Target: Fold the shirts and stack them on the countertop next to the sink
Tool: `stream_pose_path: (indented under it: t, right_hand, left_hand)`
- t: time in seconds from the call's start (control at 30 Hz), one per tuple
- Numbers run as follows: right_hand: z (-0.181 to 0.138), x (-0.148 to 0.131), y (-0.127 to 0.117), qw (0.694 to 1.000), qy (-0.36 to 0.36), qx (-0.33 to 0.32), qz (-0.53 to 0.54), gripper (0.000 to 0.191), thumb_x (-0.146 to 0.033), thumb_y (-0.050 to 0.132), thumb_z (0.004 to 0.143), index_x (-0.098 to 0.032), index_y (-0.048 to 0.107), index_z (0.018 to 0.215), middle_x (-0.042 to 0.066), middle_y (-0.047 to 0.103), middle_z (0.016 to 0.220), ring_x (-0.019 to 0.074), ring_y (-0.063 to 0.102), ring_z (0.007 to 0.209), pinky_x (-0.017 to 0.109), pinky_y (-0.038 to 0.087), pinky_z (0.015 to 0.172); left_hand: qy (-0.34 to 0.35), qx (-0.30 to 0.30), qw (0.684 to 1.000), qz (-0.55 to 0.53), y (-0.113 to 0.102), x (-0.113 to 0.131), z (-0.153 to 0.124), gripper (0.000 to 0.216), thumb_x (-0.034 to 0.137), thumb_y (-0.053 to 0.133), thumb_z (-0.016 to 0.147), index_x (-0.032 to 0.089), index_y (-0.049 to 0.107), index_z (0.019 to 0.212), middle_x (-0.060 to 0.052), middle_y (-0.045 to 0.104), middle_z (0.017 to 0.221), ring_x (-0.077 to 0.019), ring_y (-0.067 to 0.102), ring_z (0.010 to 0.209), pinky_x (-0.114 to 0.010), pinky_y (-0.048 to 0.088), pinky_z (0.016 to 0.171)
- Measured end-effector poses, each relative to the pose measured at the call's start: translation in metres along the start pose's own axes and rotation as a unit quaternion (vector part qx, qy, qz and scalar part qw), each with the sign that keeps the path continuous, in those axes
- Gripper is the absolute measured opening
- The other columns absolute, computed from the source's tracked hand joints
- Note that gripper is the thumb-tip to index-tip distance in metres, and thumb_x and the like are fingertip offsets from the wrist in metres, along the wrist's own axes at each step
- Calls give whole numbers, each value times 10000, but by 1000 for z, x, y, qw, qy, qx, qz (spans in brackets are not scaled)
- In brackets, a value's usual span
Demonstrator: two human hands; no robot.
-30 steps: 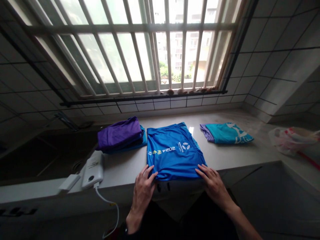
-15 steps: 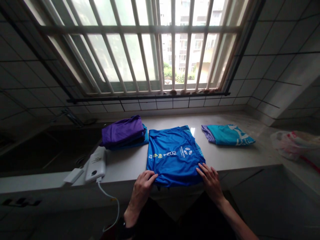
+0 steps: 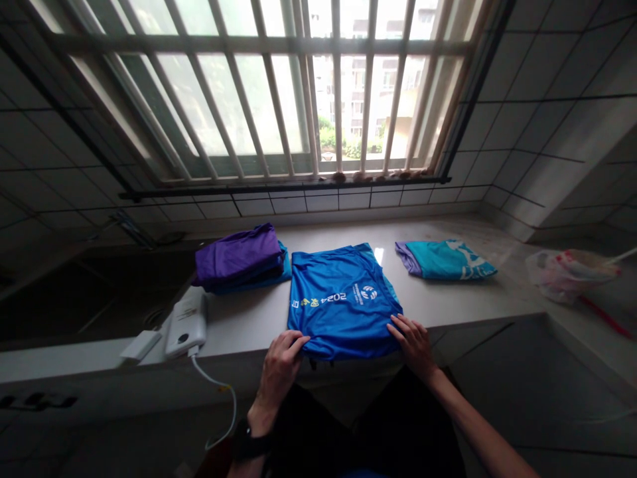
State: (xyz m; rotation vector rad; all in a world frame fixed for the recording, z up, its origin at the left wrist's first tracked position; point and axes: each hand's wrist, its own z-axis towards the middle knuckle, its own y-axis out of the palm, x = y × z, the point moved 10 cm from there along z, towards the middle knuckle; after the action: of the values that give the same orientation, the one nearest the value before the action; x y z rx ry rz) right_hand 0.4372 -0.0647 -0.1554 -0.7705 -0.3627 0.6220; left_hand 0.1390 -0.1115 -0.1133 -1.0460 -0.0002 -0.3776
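A blue sports shirt [image 3: 333,312] with white and yellow print lies folded into a rough square, its near edge reaching over the counter's front. My left hand [image 3: 283,355] grips the near left corner, thumb on top and the other fingers partly hidden. At the near right corner, my right hand [image 3: 412,340] holds the cloth by its edge, fingertips on the upper side. To the left sits a stack of folded clothes with a purple garment [image 3: 239,255] on top. A folded teal garment [image 3: 432,257] with white print lies to the right.
On the white counter [image 3: 239,325], a white power bank [image 3: 186,325] with a plugged-in cable [image 3: 219,382] lies by the sink [image 3: 99,285]. A small white block [image 3: 141,346] is beside it. A plastic bag [image 3: 567,272] rests far right. A barred window [image 3: 279,46] is behind.
The whole view has shifted slightly, so everything appears a little higher and further left. Both hands stay at the shirt's near corners, and the shirt looks the same.
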Motion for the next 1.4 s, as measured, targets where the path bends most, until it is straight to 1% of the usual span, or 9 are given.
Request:
stream_pose_path:
  t: [0.3,0.5,0.67,0.73,0.83,0.93,1.03,1.2,1.4]
  right_hand:
    - [22,4,-34,985,44,77,146,287,-189,494,976,-224,693,1180,99,750,1162,264,665,1140,426,465,964]
    - [43,7,-62,932,100,17,347,207,-194,528,955,-238,727,995,39,763,846,215,715,776,320,538,702]
    - [107,51,-64,910,206,-22,359,221,-298,547,913,-204,720,1015,27,755,819,220,716,760,284,537,666]
    - [140,76,-55,919,249,-17,304,225,-320,578,898,-184,721,1006,64,756,871,255,714,844,331,555,758]
    - [163,94,-39,932,318,-8,171,410,-244,578,891,-106,639,1272,181,711,1147,313,674,1057,436,529,948]
    - [154,64,-4,946,289,-82,123,567,-238,560,929,-98,485,1473,220,605,1373,323,585,1258,457,479,1057]
    - [122,19,38,940,241,-216,104,488,-280,531,972,-154,556,1443,197,556,1473,340,505,1374,486,444,1098]
    - [100,3,54,938,227,-257,53,474,-298,464,1010,-197,559,1463,166,426,1599,353,373,1483,533,356,1162]
    - [116,35,77,930,158,-295,151,500,-141,418,972,-240,601,1426,101,454,1592,287,388,1488,489,380,1180]
  left_hand:
    - [41,33,998,-21,-13,8,1,288,106,522,918,224,721,1090,-73,733,997,-231,680,959,-349,549,825]
    - [39,72,993,-88,-68,12,-1,220,212,556,971,231,685,1149,-36,740,912,-197,674,844,-314,518,771]
    - [-18,109,993,-48,-102,-4,63,182,293,592,959,222,716,1072,-48,750,903,-210,671,844,-328,494,817]
    - [-63,103,993,-10,-92,-18,104,201,321,582,958,208,722,1048,-69,746,909,-236,676,872,-351,498,846]
    - [-123,56,990,49,-53,-35,149,365,280,558,949,152,645,1279,-158,710,1192,-305,655,1100,-417,498,950]
    - [-112,-56,991,50,8,-37,153,463,267,584,925,147,602,1372,-188,633,1371,-321,589,1267,-425,468,1055]
    - [-116,-117,985,39,49,-41,129,444,270,540,953,178,620,1380,-173,563,1483,-336,505,1383,-465,419,1128]
    - [-134,-138,979,71,54,-47,104,487,318,478,990,191,568,1452,-146,484,1565,-354,444,1434,-500,421,1134]
    - [-181,-170,959,138,32,-23,76,538,424,478,997,139,562,1446,-195,528,1502,-362,534,1309,-478,504,1012]
